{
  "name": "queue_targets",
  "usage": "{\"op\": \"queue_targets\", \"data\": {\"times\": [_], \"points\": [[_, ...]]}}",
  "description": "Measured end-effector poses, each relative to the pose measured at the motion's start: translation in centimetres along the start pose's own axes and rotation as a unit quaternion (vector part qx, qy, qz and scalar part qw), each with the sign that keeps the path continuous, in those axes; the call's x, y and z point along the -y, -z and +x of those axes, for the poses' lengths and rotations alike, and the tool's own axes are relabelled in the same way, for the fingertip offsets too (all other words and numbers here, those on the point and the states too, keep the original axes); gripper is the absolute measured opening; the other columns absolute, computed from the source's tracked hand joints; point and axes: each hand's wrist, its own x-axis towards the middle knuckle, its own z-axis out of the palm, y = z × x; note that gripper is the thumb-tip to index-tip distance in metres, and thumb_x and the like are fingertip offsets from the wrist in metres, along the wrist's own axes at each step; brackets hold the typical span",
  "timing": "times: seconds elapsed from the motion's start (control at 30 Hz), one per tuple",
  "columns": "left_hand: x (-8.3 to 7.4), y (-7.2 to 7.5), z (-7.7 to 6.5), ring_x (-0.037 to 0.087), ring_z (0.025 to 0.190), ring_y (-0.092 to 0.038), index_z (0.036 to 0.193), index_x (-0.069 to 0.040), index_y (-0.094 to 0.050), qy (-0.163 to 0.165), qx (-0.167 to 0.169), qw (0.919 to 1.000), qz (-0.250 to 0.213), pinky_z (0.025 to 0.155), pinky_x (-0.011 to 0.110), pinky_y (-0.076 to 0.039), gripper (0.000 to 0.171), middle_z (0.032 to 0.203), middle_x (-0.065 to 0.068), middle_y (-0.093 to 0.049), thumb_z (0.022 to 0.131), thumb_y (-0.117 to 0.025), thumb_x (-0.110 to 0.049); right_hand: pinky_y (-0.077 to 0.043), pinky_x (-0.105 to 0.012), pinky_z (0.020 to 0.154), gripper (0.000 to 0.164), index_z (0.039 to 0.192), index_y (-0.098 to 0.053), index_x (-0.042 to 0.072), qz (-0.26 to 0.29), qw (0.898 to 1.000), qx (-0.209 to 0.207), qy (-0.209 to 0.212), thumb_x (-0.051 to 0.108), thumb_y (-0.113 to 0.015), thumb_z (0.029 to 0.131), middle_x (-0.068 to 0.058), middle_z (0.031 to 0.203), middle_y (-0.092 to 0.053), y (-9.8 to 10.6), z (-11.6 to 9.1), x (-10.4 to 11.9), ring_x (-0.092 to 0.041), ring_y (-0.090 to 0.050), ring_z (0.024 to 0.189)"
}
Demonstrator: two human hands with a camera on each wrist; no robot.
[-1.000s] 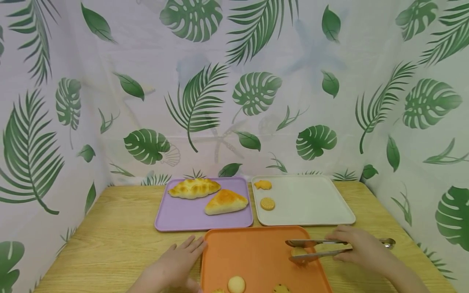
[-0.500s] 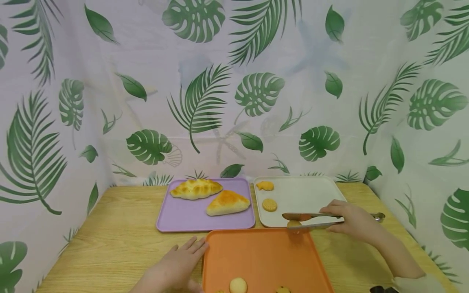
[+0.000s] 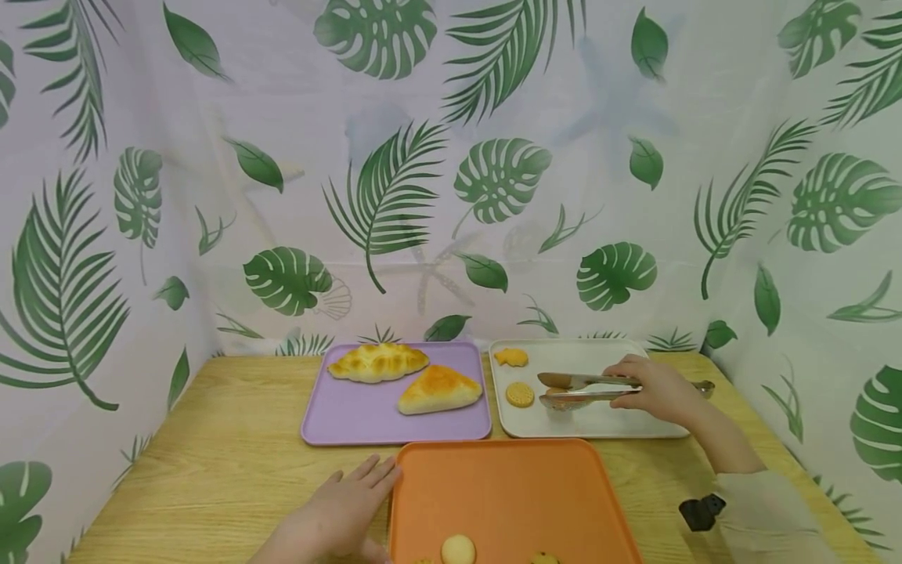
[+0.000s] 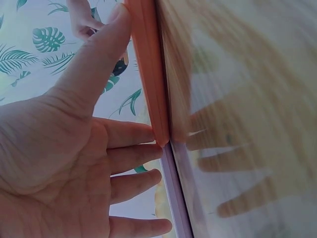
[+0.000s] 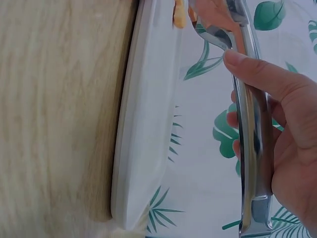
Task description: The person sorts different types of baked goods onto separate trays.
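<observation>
In the head view my right hand (image 3: 655,392) grips metal tongs (image 3: 599,388) above the white tray (image 3: 620,427). Between the tong ends a small brownish cookie is mostly hidden. The right wrist view shows thumb and fingers wrapped around the tongs (image 5: 255,134). On that tray, left of the tong ends, lie a round cookie (image 3: 520,395) and a fish-shaped cracker (image 3: 510,357). My left hand (image 3: 338,505) rests its straight fingers against the left edge of the orange tray (image 3: 493,486); its thumb touches the rim in the left wrist view.
A purple tray (image 3: 345,419) at the back left holds a braided bread (image 3: 378,363) and a triangular bread (image 3: 439,390). A pale round cookie (image 3: 458,549) and a speckled cookie (image 3: 545,558) lie on the orange tray near the bottom edge. Leaf-printed cloth surrounds the wooden table (image 3: 232,423).
The right hand has lifted the tongs with the cookie from the orange tray and carried them back over the white tray. The left hand stays at the orange tray's edge.
</observation>
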Motion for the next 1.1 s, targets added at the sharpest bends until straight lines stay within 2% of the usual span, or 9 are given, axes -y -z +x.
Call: {"op": "queue_targets", "data": {"times": [0.27,0.4,0.53,0.73,1.1], "points": [[0.0,0.1,-0.2,0.029,0.136,-0.023,0.141,-0.013,-0.028,0.002,0.001,1.0,0.001,0.097,0.061,-0.031,0.102,0.148,0.005,-0.026,0.06,-0.068,-0.06,-0.045,-0.029,0.064,0.052,0.114,-0.061,0.01,0.011,1.0,0.006,-0.026,0.041,-0.068,0.073,-0.005,0.103,-0.061,-1.4,2.8,-1.5,-0.016,-0.057,0.081],[0.0,0.2,-0.2,0.029,0.136,-0.023,0.141,-0.013,-0.029,0.0,0.0,1.0,0.004,0.096,0.062,-0.031,0.103,0.148,0.005,-0.027,0.059,-0.068,-0.061,-0.048,-0.039,0.073,0.052,0.115,-0.06,0.009,0.013,0.999,0.014,-0.046,0.038,-0.069,0.073,-0.011,0.109,-0.06,-1.9,3.8,-1.8,-0.028,-0.058,0.093],[-0.1,0.1,-0.1,0.028,0.137,-0.022,0.141,-0.014,-0.028,0.001,0.003,1.0,0.003,0.096,0.061,-0.031,0.103,0.148,0.004,-0.026,0.058,-0.067,-0.062,-0.046,-0.048,0.081,0.049,0.115,-0.059,0.005,0.018,0.997,0.022,-0.067,0.031,-0.07,0.075,-0.017,0.113,-0.059,-2.3,4.8,-2.3,-0.036,-0.054,0.103],[-0.2,0.2,-0.2,0.026,0.137,-0.021,0.142,-0.015,-0.028,0.005,0.009,0.9999,0.003,0.097,0.061,-0.031,0.101,0.149,0.003,-0.025,0.06,-0.068,-0.06,-0.044,-0.051,0.083,0.049,0.116,-0.058,0.003,0.017,0.995,0.026,-0.095,0.028,-0.07,0.076,-0.021,0.115,-0.058,-2.8,5.9,-3.3,-0.039,-0.052,0.105],[-0.1,0.1,-0.1,0.026,0.137,-0.021,0.142,-0.015,-0.027,0.008,0.007,0.9999,0.004,0.098,0.06,-0.03,0.102,0.149,0.003,-0.024,0.06,-0.07,-0.059,-0.043,-0.052,0.082,0.053,0.121,-0.055,0.003,0.032,0.991,0.033,-0.125,0.031,-0.067,0.078,-0.023,0.12,-0.053,-3.3,7.2,-4.0,-0.041,-0.05,0.107]]}}
